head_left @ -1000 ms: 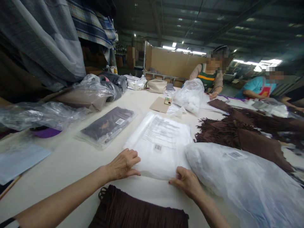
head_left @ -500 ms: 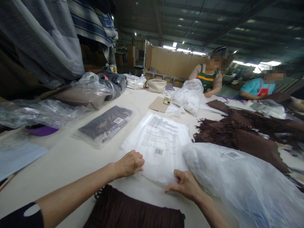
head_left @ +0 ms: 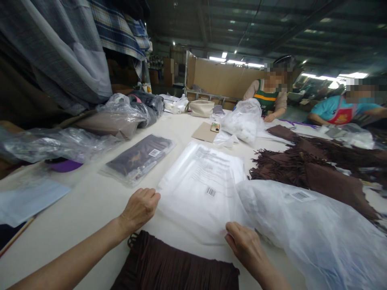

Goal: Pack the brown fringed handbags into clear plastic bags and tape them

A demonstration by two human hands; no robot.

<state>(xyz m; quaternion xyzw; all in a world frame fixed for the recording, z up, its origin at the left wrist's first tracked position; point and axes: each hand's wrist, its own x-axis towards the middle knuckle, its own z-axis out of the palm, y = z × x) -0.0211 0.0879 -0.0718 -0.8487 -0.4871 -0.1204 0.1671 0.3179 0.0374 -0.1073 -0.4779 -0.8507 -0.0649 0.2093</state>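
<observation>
I observed the left hand resting with fingers loosely curled at the near left corner of the stack of clear poly bags, gripping nothing. The right hand pinched the stack's near right edge. The stack lay flat at mid-desk, between a packaged dark garment and a large filled plastic bag, with brown fringed fabric just beside its near edge.

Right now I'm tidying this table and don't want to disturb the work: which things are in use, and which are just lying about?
In use:
left hand and right hand on the flat plastic bag
brown fringed garment just below it

Lying about:
bagged dark garment
cardboard sheet
cream pouch
</observation>
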